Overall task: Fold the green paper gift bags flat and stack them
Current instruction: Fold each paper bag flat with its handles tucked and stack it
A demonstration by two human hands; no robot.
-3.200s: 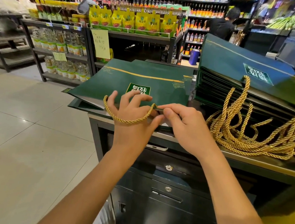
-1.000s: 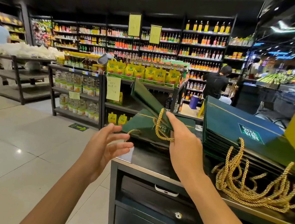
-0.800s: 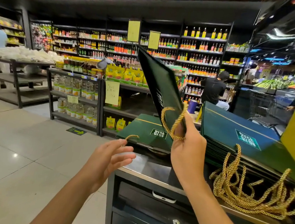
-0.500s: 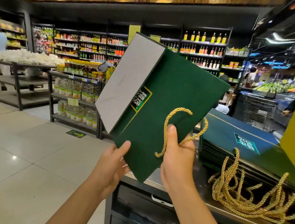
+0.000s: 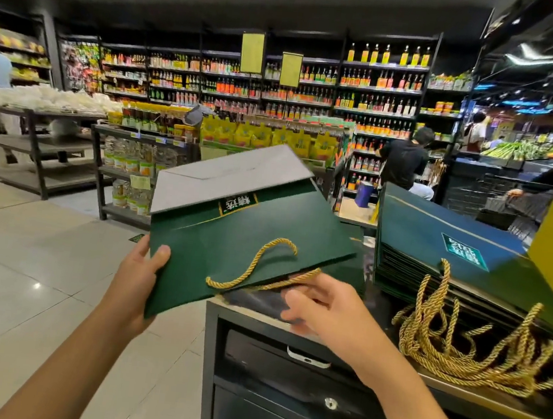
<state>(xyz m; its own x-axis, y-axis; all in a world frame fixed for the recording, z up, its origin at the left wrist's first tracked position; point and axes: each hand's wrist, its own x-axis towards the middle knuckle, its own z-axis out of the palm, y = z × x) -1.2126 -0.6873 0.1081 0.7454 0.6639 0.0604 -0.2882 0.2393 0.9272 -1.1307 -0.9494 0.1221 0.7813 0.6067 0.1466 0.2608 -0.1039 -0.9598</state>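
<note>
One green bag (image 5: pixel 301 219): left hand (image 5: pixel 138 274) pinches, right hand (image 5: pixel 324 306) touches.

left hand (image 5: pixel 137 283): forearm raised, thumb on top pinching bag (image 5: pixel 248 233) corner | right hand (image 5: pixel 329 310): fingers curled, blurred, grip unclear

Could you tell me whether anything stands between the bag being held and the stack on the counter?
Nothing visible does. The held bag is just left of the stack, with only open air between; the gold cord handles spill in front, below the path.
</note>
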